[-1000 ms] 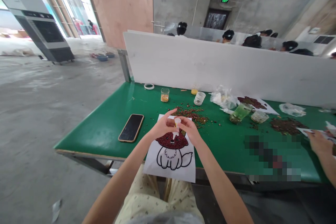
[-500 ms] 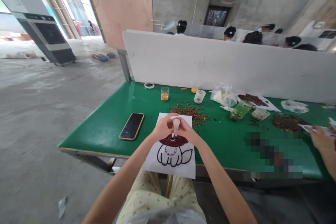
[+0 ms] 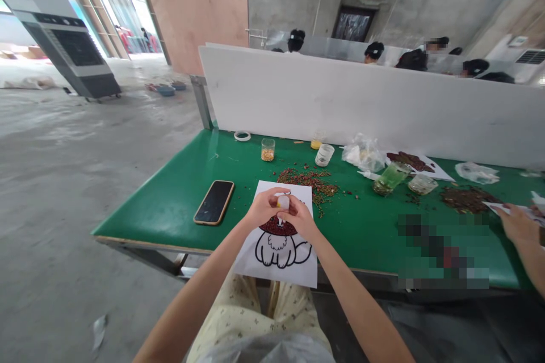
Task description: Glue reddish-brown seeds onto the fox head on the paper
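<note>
A small white glue bottle (image 3: 283, 202) is held nozzle down between both hands, above a paper sheet (image 3: 247, 264) with a fox-like outline drawing. My left hand (image 3: 263, 208) grips the bottle from the left, and my right hand (image 3: 300, 216) closes on it from the right. Dark red bits fill the lower part of the drawing's head, while its body and tail are bare outline. The hands hide most of the upper head. Just behind the sheet lies a loose pile of red and green beans (image 3: 315, 184).
Left of the sheet lies a phone (image 3: 214, 202). Behind stand a glass of yellow kernels (image 3: 268, 151), a tilted clear cup (image 3: 324, 155) and a green jar (image 3: 390, 178). Another person's hand (image 3: 517, 224) is at the right. A white panel (image 3: 361, 105) borders the green table (image 3: 162, 193).
The bottle and both hands have shifted slightly left and down over the drawing. The bottle stays held between them.
</note>
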Demonstrator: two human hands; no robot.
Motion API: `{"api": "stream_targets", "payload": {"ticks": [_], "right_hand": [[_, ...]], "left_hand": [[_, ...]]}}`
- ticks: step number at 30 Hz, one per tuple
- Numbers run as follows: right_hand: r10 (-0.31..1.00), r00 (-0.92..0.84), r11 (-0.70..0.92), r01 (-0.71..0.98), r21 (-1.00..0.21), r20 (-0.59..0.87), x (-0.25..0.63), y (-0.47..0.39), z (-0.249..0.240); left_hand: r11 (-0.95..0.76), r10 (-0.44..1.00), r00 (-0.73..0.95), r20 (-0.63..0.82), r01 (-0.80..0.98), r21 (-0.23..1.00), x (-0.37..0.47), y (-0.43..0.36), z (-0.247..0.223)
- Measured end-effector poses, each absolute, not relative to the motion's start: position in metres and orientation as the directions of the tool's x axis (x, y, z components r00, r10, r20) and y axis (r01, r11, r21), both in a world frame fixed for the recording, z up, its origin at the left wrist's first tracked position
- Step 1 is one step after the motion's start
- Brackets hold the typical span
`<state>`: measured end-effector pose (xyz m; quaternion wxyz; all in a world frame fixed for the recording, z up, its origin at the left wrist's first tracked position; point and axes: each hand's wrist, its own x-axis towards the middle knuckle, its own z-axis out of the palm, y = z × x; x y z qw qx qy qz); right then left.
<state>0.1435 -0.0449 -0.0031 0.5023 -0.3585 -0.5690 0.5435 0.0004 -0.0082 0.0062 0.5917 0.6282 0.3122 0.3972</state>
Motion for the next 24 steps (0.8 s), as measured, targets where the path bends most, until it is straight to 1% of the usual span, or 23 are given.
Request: {"api": "stream_targets", "payload": {"ticks": [5,10,18,24], "right_hand": [[0.961,-0.202,0.162,-0.135,-0.977,0.187,0.1418,-0.045,-0.0054],[0.96,-0.197,0.188,-0.082,-0.979,0.201,0.1417,-0.0433,-0.0039],[0.967,-0.172,0.176,-0.077,-0.981,0.187,0.1418,-0.0427,-0.0048],[0.975,-0.146,0.151,-0.103,-0.983,0.166,0.1414,-0.0417,-0.0015]], "left_hand": [[-0.101,0.867,0.48,0.13,-0.087,0.991,-0.0001,-0.0059,0.0031],[-0.091,0.878,0.46,0.131,-0.108,0.99,0.0001,-0.0033,0.0022],[-0.081,0.878,0.462,0.125,-0.114,0.99,0.0016,-0.0031,0.0043],[-0.121,0.888,0.434,0.152,-0.098,0.988,0.0031,-0.0042,0.0079]]}}
